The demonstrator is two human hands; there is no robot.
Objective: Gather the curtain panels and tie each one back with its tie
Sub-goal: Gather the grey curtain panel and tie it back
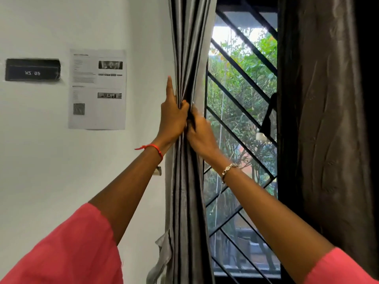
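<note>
A white-painted wall [61, 171] and a window barred by a black diagonal metal grille [242, 70] are seen behind the work, with green foliage outside. The glossy grey pleated curtain panel [188, 48] is bunched into a narrow column directly between the two palms, and a short dark strip [192, 120], judged to be its tie, is pinched where the hands meet; how far it has been wrapped cannot be told. A dark brown curtain panel [320, 119] hangs loose well to the right of the right hand [202, 134], with a dark strap [268, 117] dangling at its inner edge. The gather could be lost if either grip is eased before the tie is secured, since such slick fabric would be expected to slide and fan out below the wrists. The strip could also be dropped if it is passed behind the column unseen. The left hand [173, 117] is clamped on the wall-side folds, its index finger held straight up along the fabric and the other fingers curled in. The right hand is closed on the window-side folds, touching the left. Both arms are stretched forward and upward, the forearms converging.
</note>
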